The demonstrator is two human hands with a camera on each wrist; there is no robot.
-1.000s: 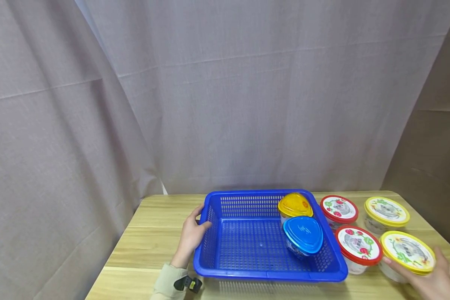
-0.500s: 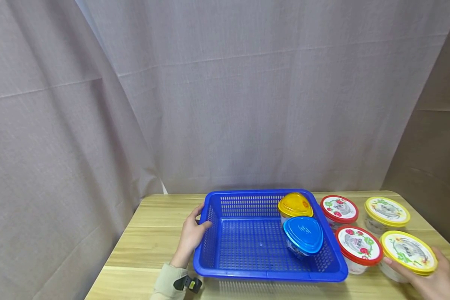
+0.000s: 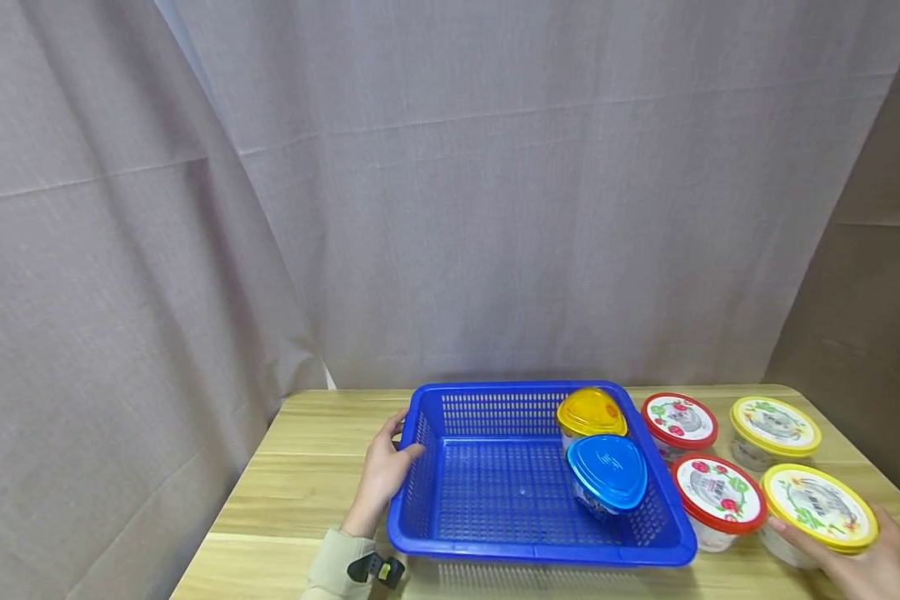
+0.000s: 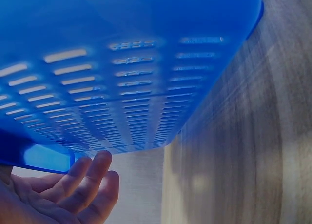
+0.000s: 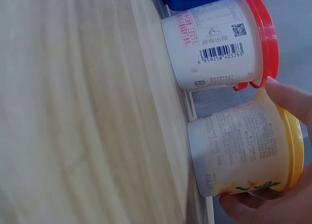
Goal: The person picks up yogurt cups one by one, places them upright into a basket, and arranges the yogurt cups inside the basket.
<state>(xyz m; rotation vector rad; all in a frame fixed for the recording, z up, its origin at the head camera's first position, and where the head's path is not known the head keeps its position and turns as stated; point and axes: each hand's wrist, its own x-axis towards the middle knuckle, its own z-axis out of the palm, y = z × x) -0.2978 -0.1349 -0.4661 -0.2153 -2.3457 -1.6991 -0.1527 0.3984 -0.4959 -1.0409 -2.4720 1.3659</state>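
Note:
In the head view my left hand (image 3: 384, 473) holds the left rim of a blue plastic basket (image 3: 540, 552), thumb over the edge. The left wrist view shows its fingers (image 4: 100, 177) curled under that rim, outside the slotted wall. Inside the basket's right end sit a tub with a blue lid (image 3: 607, 471) and one with a yellow dome lid (image 3: 590, 410). At the right, my right hand (image 3: 873, 560) spans the near tub with a flat yellow lid (image 3: 819, 507); thumb and fingers grip opposite sides near its lid. This tub stands upright on the table.
Two red-lidded tubs (image 3: 718, 492) stand between the basket and the yellow-lidded ones. Another yellow-lidded tub (image 3: 774, 423) stands behind the gripped one. Grey curtain (image 3: 495, 208) hangs behind the wooden table (image 3: 270, 533).

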